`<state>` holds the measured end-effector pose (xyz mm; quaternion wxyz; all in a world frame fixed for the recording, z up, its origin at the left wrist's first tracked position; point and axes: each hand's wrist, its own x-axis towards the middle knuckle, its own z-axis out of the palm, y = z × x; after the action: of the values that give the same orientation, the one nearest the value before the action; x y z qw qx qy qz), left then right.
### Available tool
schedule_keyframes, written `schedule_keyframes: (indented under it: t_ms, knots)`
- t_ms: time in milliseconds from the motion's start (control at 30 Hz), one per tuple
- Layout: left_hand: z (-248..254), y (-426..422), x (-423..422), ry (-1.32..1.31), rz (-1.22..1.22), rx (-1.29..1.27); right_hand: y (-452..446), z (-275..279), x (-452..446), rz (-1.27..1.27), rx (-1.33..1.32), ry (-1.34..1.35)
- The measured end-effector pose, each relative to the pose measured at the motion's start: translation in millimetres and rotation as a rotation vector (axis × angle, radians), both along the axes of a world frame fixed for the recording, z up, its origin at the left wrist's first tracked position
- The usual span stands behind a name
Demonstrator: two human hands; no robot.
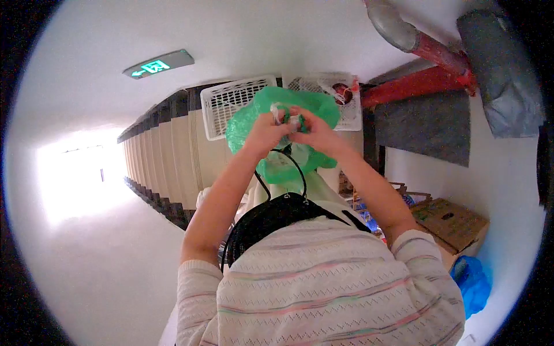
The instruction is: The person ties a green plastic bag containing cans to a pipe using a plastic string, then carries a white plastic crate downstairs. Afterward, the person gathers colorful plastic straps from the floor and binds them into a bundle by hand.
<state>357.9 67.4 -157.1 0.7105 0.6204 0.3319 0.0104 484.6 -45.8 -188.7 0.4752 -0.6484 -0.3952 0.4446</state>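
Note:
A green plastic bag [248,130] spreads out in front of me, in the upper middle of the head view. My left hand [266,136] is closed at its left side, pinching a gathered bit of whitish plastic and green film. Close beside it, my right hand [316,137] has its fingers curled around another gathered part of the bag. The fingertips of both hands nearly meet over the bag. What lies inside the bag is hidden. A black cord [300,170] hangs just below the hands, from the black garment or bag at my waist.
Behind the green bag are a white plastic crate [211,118] and another white crate [350,120]. Red pipes [415,86] run at upper right. A cardboard box [447,222] and a blue plastic bag [472,285] are at right. An exit sign [158,64] hangs at upper left.

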Motion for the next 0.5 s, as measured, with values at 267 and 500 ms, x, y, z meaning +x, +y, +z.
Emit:
schedule_keyframes:
  t_ms: [267, 500]
  knots:
    - [1, 61, -88, -0.036, 0.228, -0.056, -41, 64, 96, -0.547, -0.027, 0.314]
    - [38, 77, -128, -0.001, 0.422, 0.028, -65, 106, 117, -0.548, 0.177, 0.265]
